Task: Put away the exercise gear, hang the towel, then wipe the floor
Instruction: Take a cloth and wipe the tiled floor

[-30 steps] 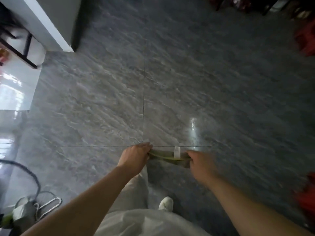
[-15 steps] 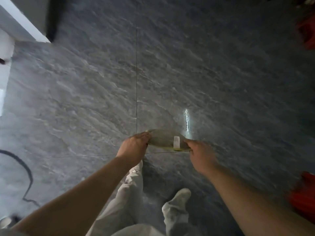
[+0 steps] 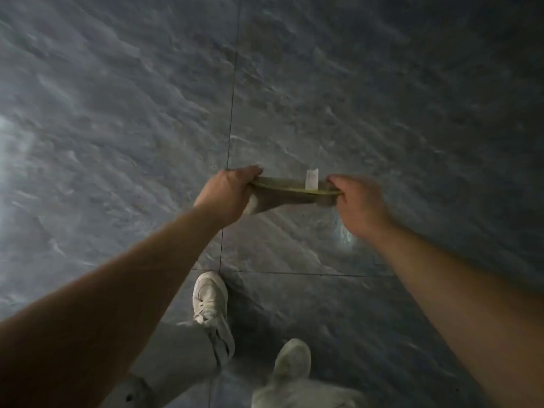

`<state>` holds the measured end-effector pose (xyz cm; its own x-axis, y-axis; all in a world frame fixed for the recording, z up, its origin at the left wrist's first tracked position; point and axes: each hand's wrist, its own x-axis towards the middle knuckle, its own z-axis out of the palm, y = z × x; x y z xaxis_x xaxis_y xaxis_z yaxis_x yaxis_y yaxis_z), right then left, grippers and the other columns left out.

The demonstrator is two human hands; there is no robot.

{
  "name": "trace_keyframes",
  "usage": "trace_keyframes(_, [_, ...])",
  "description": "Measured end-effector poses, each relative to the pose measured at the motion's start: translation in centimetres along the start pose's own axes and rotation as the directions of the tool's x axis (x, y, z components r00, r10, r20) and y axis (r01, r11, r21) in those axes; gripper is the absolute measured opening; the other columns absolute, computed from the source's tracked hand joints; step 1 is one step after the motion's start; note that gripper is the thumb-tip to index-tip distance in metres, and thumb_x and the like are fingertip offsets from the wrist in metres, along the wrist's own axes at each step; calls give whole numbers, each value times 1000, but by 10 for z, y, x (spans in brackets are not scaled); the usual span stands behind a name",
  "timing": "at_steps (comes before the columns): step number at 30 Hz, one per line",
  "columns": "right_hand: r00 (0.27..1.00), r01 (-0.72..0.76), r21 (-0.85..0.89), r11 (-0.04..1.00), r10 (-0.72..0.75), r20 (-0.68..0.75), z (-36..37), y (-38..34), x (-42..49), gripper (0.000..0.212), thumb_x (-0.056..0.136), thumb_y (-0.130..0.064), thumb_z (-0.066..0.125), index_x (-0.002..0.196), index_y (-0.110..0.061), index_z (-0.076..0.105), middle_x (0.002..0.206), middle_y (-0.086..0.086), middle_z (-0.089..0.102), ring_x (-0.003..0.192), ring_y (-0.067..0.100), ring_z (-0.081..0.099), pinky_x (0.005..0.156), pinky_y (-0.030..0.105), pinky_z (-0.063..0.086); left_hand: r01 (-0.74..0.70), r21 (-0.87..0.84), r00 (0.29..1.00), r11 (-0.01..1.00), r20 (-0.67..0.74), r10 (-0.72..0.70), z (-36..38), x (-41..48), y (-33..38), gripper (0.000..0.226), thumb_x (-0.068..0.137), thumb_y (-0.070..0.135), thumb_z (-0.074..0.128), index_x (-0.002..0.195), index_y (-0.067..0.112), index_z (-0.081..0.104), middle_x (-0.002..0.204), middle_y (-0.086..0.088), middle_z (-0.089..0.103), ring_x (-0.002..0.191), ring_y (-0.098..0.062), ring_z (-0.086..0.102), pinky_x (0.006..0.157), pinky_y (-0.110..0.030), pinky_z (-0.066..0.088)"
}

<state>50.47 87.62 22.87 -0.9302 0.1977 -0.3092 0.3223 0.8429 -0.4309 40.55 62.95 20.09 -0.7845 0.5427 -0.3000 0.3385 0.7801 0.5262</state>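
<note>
Above the floor (image 3: 382,98) | cloth (image 3: 282,195) is pinched at opposite ends by left grip (image 3: 226,195) and right grip (image 3: 360,204) | judged soft, light, limp; ends best held.

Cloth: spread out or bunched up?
Spread: the cloth is pulled taut between the left hand and right hand, its white tag standing at the top edge.

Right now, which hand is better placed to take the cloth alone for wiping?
Probably the left hand: more of the green cloth hangs bunched under it, while the right hand holds only a thin end.
</note>
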Motion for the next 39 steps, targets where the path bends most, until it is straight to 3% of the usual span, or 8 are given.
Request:
trace_keyframes(4, [991, 107, -37, 994, -110, -76, 72, 49, 40, 48, 82, 11, 51, 126, -5, 64, 133, 14, 61, 122, 30, 57, 105, 28, 38, -204, 26, 968, 979, -146, 206, 65, 26, -45, 46, 92, 2, 56, 137, 14, 60, 140, -7, 59, 127, -27, 58, 106, -42, 47])
trace_keyframes(7, [991, 129, -32, 991, -129, -19, 149, 84, 45, 48, 75, 17, 51, 118, 3, 66, 131, 22, 61, 124, 39, 56, 109, 40, 35, -213, 37, 973, 976, -85, 216, 133, 26, -86, 48, 94, 4, 55, 141, 16, 56, 144, -5, 56, 133, -25, 53, 109, -44, 45])
trace_keyframes(9, [977, 137, -100, 986, -117, 181, 199, 98, 39, 47, 77, 13, 52, 121, 3, 64, 136, 27, 55, 128, 44, 50, 111, 44, 34, -154, 94, 986, 984, 85, 146, 180, 18, -110, 49, 100, 14, 50, 149, 21, 45, 154, -1, 45, 142, -19, 40, 118, -35, 29])
trace_keyframes(12, [830, 61, -238, 969, 83, 552, 259, 104, 20, 61, 87, -14, 57, 147, -13, 41, 162, 17, 16, 149, 34, 17, 120, 39, 21, -173, 314, 915, 934, 401, 34, 241, -2, -133, 64, 100, 36, 49, 157, 27, 22, 166, 2, 14, 153, -16, 11, 122, -35, 4])
trace_keyframes(16, [905, -53, -200, 978, 132, 404, 298, 93, 16, 70, 91, -33, 56, 153, -17, 27, 165, 9, 4, 149, 31, 17, 117, 44, 27, -68, 305, 964, 950, 267, -17, 281, -12, -130, 68, 99, 45, 45, 159, 28, 16, 168, -1, 0, 154, -18, -2, 123, -39, -1])
trace_keyframes(19, [945, -59, -219, 974, 125, 301, 311, 91, 34, 68, 99, -35, 49, 157, -18, 17, 166, 7, -2, 150, 32, 7, 119, 48, 22, -21, 315, 976, 949, 212, -48, 296, 3, -122, 73, 100, 44, 44, 160, 27, 5, 167, -3, -10, 153, -20, -10, 125, -43, -2])
trace_keyframes(26, [930, -104, -302, 948, 200, 307, 332, 108, 66, 92, 94, -34, 61, 157, -26, -5, 162, 10, -24, 149, 37, -16, 120, 54, 15, 110, 337, 943, 935, 261, -205, 316, 38, -135, 92, 97, 63, 36, 155, 20, -21, 159, -8, -34, 147, -25, -29, 123, -49, -6])
trace_keyframes(39, [900, -157, -333, 930, 274, 340, 314, 102, 144, 100, 91, -37, 65, 156, -29, -11, 159, 16, -27, 147, 44, -19, 117, 56, 12, 158, 340, 926, 927, 275, -258, 293, 122, -145, 104, 93, 66, 45, 154, 20, -25, 159, -11, -34, 147, -29, -30, 122, -54, -2])
